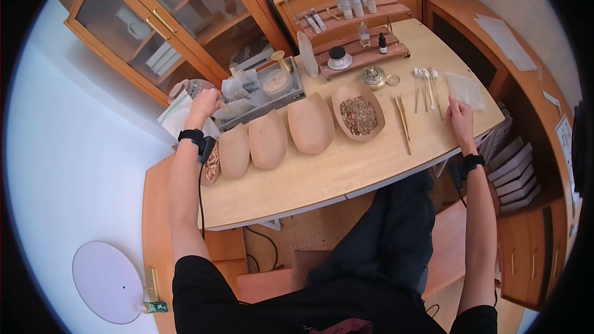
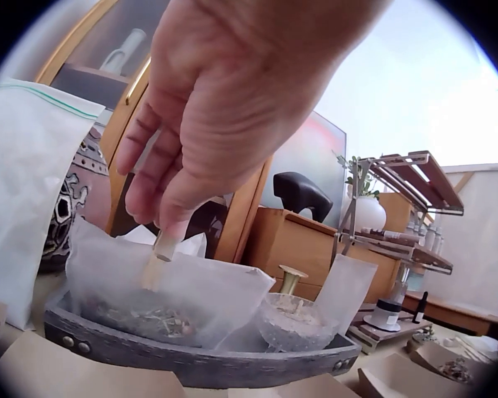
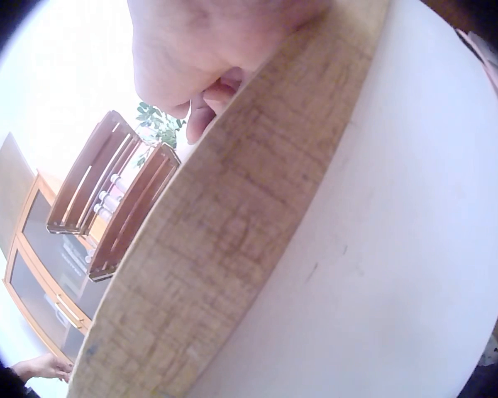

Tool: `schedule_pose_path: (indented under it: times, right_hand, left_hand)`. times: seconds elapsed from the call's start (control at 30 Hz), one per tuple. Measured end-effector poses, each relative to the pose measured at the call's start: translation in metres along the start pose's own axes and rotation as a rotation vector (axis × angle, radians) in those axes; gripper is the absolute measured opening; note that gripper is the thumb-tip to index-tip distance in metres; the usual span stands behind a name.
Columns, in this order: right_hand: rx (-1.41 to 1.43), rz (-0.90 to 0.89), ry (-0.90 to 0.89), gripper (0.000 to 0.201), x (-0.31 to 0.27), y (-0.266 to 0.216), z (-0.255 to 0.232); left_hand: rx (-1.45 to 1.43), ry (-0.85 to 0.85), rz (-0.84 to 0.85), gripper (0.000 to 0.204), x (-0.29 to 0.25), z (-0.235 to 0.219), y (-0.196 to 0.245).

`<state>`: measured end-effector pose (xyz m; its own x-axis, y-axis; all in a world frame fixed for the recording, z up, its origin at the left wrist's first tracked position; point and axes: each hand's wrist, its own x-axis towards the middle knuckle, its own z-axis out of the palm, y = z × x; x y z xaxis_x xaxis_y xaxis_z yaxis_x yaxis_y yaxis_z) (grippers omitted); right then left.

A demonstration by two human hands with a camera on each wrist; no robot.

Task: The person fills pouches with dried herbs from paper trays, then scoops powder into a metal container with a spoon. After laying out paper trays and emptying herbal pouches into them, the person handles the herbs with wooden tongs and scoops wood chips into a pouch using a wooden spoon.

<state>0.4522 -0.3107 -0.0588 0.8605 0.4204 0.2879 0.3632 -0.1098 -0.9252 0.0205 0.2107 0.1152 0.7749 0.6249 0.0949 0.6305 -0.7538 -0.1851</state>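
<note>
In the head view my left hand (image 1: 207,106) is over the left end of the grey tray (image 1: 263,109). The left wrist view shows this hand (image 2: 224,108) pinching a small pale wooden piece (image 2: 158,259) between thumb and fingers. Its lower part lies in or behind a translucent bag (image 2: 224,290) holding dried plant bits; which, I cannot tell. Beside the bag is a glass bowl of pale powder (image 2: 297,322). My right hand (image 1: 460,120) rests loosely curled near the table's right edge, close to a flat translucent packet (image 1: 467,91). The right wrist view partly hides its fingers.
Several paper trays stand in a row, one with dried mixed herbs (image 1: 359,115), another with pale brown pieces (image 1: 211,164). Bamboo tweezers (image 1: 403,124), thin metal tools (image 1: 426,89), a round metal grinder (image 1: 373,77) and a tiered wooden rack (image 1: 365,55) stand further right.
</note>
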Motion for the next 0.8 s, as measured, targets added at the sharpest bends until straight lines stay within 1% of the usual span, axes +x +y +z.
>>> schedule_pose_path:
  times: [0.13, 0.2, 0.23, 0.3, 0.43, 0.57, 0.63, 0.77, 0.8]
  right_hand:
    - [0.018, 0.008, -0.004, 0.054, -0.001, -0.002, 0.002]
    - [0.027, -0.002, -0.001, 0.054, 0.000, 0.000, 0.002]
    - [0.035, -0.012, 0.002, 0.054, 0.000, 0.001, 0.002]
    - [0.007, -0.013, -0.003, 0.054, 0.000, 0.006, 0.001]
    - [0.005, -0.014, 0.006, 0.054, 0.001, 0.003, 0.001]
    - [0.018, -0.008, 0.017, 0.054, 0.001, 0.002, 0.001]
    - [0.002, -0.015, 0.009, 0.054, 0.001, 0.003, 0.001]
    - [-0.025, -0.025, -0.004, 0.055, 0.002, 0.006, 0.000]
    - [-0.035, -0.034, -0.001, 0.055, 0.002, 0.005, 0.000]
  left_hand:
    - [0.101, 0.052, 0.027, 0.015, -0.009, -0.005, 0.014]
    - [0.267, 0.072, 0.040, 0.015, -0.012, -0.005, 0.017]
    - [0.269, 0.072, 0.041, 0.015, -0.014, -0.005, 0.017]
    - [0.398, 0.095, 0.069, 0.015, -0.015, 0.000, 0.016]
    - [0.450, 0.117, 0.074, 0.013, -0.015, 0.000, 0.016]
    - [0.417, 0.134, 0.102, 0.013, -0.017, -0.006, 0.011]
    - [0.340, 0.147, 0.116, 0.013, -0.020, -0.012, 0.009]
    - [0.264, 0.196, 0.048, 0.017, -0.022, -0.030, 0.008]
    - [0.120, 0.364, 0.085, 0.019, -0.017, -0.031, 0.005]
